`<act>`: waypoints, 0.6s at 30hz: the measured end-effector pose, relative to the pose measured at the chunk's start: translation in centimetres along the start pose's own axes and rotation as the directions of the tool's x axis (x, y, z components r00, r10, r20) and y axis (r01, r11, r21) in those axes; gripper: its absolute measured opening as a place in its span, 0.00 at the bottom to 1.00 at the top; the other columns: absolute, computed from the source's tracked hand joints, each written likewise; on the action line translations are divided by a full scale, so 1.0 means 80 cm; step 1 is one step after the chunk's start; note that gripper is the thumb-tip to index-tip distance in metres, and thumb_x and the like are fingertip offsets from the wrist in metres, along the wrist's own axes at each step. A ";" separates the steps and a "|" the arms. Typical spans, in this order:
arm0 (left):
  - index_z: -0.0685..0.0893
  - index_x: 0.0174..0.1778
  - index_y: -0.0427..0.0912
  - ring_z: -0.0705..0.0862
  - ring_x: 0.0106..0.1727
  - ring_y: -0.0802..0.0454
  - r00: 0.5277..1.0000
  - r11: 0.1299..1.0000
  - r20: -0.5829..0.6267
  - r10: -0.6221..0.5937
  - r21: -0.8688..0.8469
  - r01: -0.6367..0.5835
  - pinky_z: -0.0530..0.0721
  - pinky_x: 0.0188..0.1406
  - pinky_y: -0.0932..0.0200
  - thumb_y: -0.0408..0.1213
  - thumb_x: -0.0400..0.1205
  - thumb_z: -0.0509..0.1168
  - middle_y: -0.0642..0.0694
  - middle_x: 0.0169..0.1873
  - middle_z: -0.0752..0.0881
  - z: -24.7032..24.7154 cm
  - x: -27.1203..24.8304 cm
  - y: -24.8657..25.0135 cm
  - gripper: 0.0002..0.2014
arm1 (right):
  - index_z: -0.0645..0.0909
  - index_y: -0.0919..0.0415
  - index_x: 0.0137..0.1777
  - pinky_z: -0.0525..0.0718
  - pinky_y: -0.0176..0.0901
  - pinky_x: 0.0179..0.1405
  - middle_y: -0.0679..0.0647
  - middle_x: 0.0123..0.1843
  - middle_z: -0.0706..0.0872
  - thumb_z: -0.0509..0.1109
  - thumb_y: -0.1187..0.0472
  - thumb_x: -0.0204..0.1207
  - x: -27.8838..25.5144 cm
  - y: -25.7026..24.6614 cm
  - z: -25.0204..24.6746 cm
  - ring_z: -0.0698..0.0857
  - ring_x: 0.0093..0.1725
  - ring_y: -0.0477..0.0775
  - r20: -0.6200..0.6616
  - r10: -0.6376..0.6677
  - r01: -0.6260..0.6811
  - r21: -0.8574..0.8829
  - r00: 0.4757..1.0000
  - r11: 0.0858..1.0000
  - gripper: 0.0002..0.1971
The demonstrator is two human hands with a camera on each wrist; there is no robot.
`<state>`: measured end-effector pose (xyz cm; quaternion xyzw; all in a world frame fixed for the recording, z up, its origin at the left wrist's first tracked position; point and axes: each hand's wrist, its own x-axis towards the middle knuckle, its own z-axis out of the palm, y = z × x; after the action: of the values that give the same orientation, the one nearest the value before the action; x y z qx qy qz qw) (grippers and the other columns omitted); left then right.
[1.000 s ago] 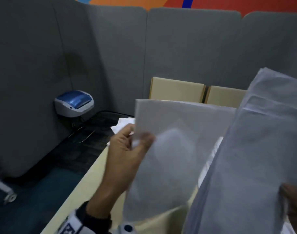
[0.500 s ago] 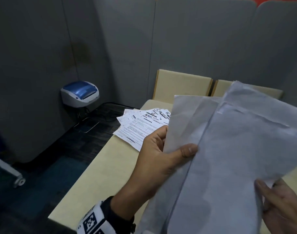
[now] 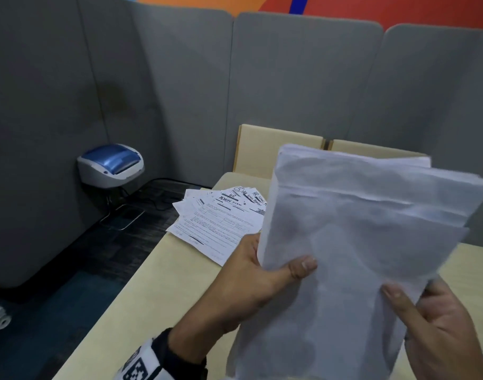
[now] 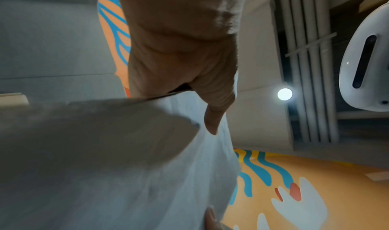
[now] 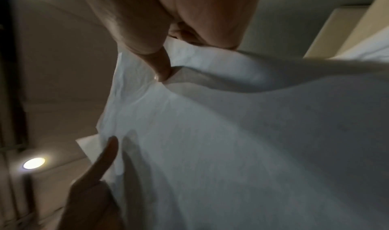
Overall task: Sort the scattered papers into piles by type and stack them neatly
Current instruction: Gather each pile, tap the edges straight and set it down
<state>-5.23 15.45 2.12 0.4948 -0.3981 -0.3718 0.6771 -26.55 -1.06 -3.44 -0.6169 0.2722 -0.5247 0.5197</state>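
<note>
- Desk [image 3: 152, 292]: one pale yellow top, running lower left to right of the head frame; we saw grey partition panels [image 3: 303, 78] behind it.
- Held sheaf of papers [image 3: 358, 242]: one bundle, blank backs toward the camera, filling the right half of the head frame, lifted clear of the desk. Top edges were staggered, not squared. We couldn't count the sheets.
- Fanned pile of forms [image 3: 221, 218]: one loose pile, centre of the head frame, lying on the desk's far left corner, handwritten "HR" and "ADMIN" headings visible. It overlapped the desk edge. Sheet count unclear.
- Left hand [image 3: 251, 286]: clamped on the sheaf's left edge, thumb on the front, fingers behind.
- Right hand [image 3: 437, 325]: lower right, pinching the sheaf's lower right edge, thumb on the front.
- Printer-like device [image 3: 111, 165]: one, blue and white, left of the frame, on the floor side.
- Step, as we judged it: gathering and aligning one type in hand; sorting partly done.
- Next move likely called for tapping the edges square, then setting the sheaf down apart from the forms.
</note>
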 end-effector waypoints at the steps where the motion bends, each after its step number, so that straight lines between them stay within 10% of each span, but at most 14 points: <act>1: 0.95 0.53 0.49 0.95 0.54 0.45 0.999 0.999 -0.018 0.038 -0.001 -0.038 0.93 0.54 0.48 0.41 0.75 0.80 0.46 0.51 0.96 -0.001 0.001 0.003 0.11 | 0.89 0.51 0.60 0.85 0.58 0.64 0.52 0.50 0.96 0.78 0.60 0.71 0.002 -0.008 -0.002 0.92 0.54 0.59 -0.021 -0.058 0.058 -0.010 0.998 0.998 0.16; 4: 0.93 0.57 0.42 0.95 0.56 0.45 0.992 0.994 -0.065 0.106 -0.003 -0.107 0.93 0.54 0.50 0.39 0.77 0.79 0.45 0.54 0.95 -0.005 0.006 0.002 0.14 | 0.89 0.45 0.56 0.89 0.41 0.50 0.47 0.39 0.95 0.85 0.44 0.70 0.003 -0.021 -0.009 0.88 0.43 0.53 -0.083 -0.154 0.153 -0.019 0.984 0.988 0.17; 6: 0.92 0.59 0.41 0.94 0.57 0.43 0.993 0.994 -0.046 0.108 0.016 -0.107 0.93 0.55 0.48 0.38 0.79 0.79 0.44 0.55 0.95 -0.006 0.005 -0.005 0.14 | 0.89 0.45 0.54 0.88 0.32 0.46 0.42 0.39 0.95 0.77 0.60 0.73 0.000 -0.025 -0.007 0.88 0.40 0.46 -0.121 -0.194 0.195 -0.002 0.973 0.981 0.12; 12: 0.93 0.59 0.43 0.94 0.57 0.45 0.989 0.992 -0.080 0.126 0.034 -0.124 0.92 0.57 0.46 0.38 0.76 0.82 0.45 0.54 0.95 -0.001 0.001 -0.019 0.15 | 0.82 0.59 0.71 0.84 0.25 0.56 0.37 0.48 0.95 0.74 0.63 0.70 -0.011 -0.033 0.006 0.91 0.48 0.32 -0.040 -0.136 0.131 -0.098 0.990 0.986 0.27; 18: 0.93 0.57 0.40 0.95 0.54 0.45 0.973 0.986 -0.158 0.169 0.032 -0.166 0.93 0.51 0.50 0.39 0.73 0.84 0.45 0.52 0.96 -0.005 0.001 -0.018 0.18 | 0.83 0.62 0.71 0.79 0.17 0.42 0.36 0.40 0.92 0.83 0.48 0.70 -0.023 -0.041 0.015 0.86 0.36 0.27 -0.045 -0.234 0.220 -0.200 0.971 0.955 0.31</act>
<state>-5.00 15.16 0.68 0.4937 -0.3863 -0.2688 0.7313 -26.70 2.03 -0.94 -0.6735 0.2668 -0.5725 0.3840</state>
